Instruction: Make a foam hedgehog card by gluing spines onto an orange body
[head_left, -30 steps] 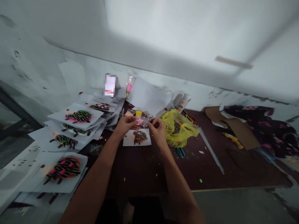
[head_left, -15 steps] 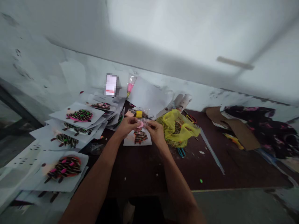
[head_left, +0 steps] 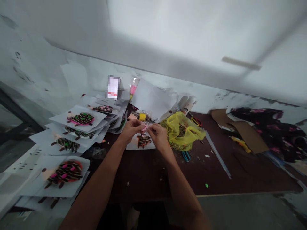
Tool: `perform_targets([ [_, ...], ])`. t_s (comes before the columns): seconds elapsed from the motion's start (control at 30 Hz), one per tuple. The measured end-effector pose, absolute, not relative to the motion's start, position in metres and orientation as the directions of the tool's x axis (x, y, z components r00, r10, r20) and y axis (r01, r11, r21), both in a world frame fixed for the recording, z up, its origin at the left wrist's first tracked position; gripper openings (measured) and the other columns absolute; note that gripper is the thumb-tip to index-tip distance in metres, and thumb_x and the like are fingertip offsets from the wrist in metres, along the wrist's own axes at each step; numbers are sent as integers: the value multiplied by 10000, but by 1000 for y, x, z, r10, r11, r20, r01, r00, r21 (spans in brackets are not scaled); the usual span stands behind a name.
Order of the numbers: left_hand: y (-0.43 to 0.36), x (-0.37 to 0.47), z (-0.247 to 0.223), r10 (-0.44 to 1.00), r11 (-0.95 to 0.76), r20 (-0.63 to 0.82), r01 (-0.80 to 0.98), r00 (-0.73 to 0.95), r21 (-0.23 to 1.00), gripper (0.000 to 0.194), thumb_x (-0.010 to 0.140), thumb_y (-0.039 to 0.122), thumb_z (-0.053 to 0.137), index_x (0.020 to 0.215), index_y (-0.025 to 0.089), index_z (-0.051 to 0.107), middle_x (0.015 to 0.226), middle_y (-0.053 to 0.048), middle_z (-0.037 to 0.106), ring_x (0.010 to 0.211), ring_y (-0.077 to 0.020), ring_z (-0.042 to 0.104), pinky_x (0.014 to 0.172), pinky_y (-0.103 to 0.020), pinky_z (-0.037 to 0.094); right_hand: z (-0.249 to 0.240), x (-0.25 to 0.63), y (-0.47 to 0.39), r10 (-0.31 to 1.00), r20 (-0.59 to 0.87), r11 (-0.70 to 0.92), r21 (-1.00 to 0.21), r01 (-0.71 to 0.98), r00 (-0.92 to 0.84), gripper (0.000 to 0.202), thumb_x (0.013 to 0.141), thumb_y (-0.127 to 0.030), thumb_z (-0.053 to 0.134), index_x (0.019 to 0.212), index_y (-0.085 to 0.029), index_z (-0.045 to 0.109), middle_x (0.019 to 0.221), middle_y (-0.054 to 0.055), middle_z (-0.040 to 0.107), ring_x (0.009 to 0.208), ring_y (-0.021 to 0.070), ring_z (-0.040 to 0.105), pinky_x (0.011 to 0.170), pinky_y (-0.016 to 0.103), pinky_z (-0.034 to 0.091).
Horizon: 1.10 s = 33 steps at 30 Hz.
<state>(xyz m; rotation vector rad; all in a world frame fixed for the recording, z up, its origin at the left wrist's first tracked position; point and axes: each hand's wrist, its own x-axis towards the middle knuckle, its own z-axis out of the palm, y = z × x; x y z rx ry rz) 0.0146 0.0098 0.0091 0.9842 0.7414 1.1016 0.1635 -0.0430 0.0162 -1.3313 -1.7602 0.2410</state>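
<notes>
One pink packet (head_left: 144,127) is pinched by two hands, left hand (head_left: 131,130) and right hand (head_left: 159,135), above one hedgehog card (head_left: 144,141), well back from the tabletop's (head_left: 141,172) front edge.

Dark floral cloth (head_left: 275,129) lies beside brown cardboard (head_left: 250,135).

Behind: pale, scuffed wall (head_left: 35,57) with dark marks, crossed by a sloping edge; above, whitish surface (head_left: 172,25) bearing a narrow brownish strip (head_left: 241,63). Centre: dark reddish-brown tabletop (head_left: 139,172), pale along its front edge. Left: dark slanting bar (head_left: 14,110). Lower right: grey floor (head_left: 235,210). Lighting: dim, uneven, softly shadowed, brightest overhead.
</notes>
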Motion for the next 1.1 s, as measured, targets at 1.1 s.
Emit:
perform_targets([
  [1.1,9,13,10,922,-27,122,-254,367,967,366,589,448,809,648,158,592,537,12,604,497,-117,559,515,-247,465,13,159,-46,785,616,435,-485,759,-57,164,909,-226,588,932,-211,749,1176,116,638,1033,210,626,925,357,511],
])
